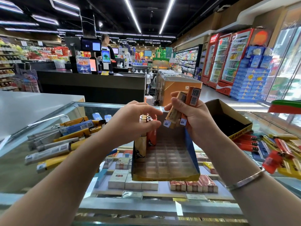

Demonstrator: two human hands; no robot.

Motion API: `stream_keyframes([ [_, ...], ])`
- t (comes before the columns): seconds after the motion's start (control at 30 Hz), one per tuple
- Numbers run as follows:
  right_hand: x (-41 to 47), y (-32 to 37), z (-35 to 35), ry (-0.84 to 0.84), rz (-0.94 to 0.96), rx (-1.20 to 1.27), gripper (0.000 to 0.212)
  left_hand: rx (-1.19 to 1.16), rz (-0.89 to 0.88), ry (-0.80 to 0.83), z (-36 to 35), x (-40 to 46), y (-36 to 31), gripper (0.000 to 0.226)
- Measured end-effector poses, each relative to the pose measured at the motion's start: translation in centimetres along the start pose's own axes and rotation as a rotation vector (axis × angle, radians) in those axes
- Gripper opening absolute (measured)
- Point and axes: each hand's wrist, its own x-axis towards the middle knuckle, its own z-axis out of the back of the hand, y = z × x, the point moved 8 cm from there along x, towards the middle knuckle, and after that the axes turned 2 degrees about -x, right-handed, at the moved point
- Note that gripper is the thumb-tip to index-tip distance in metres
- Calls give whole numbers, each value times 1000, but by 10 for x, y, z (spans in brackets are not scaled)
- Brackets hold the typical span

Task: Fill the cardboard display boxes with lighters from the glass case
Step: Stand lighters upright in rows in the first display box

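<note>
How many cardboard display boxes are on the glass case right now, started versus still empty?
Started box, with lighters standing in it: 1
Empty-looking box, no lighters visible inside: 1
Total: 2

2 cardboard display boxes [164,160], 2 hands [135,123], 1 bracelet [246,180], 3 red drink fridges [228,61]

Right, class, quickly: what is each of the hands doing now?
Left hand: pinching lighters standing in the display box.
Right hand: gripping several lighters.
</note>
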Motion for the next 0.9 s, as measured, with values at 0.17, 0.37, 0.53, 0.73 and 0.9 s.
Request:
stream_keyframes([
  [0.17, -3, 0, 2, -69, -3, 13, 23, 52, -31, -16, -5, -3, -10, 47],
  [0.37, -2, -11, 6, -99, -138, 93, 12, 252, -320, -190, 2, -9, -37, 32],
  [0.53, -6, -23, 0, -46, -278, 88, 23, 201, -407, -293, 14, -13, -46, 27],
  [0.73, -6, -30, -6, 24, -342, -27, 33, -185, -271, -328, 27, -8, -31, 13],
  [0.9, 0, -16, 1, -42, -123, -248, 17, -510, -109, -313, 31, -7, -12, 21],
])
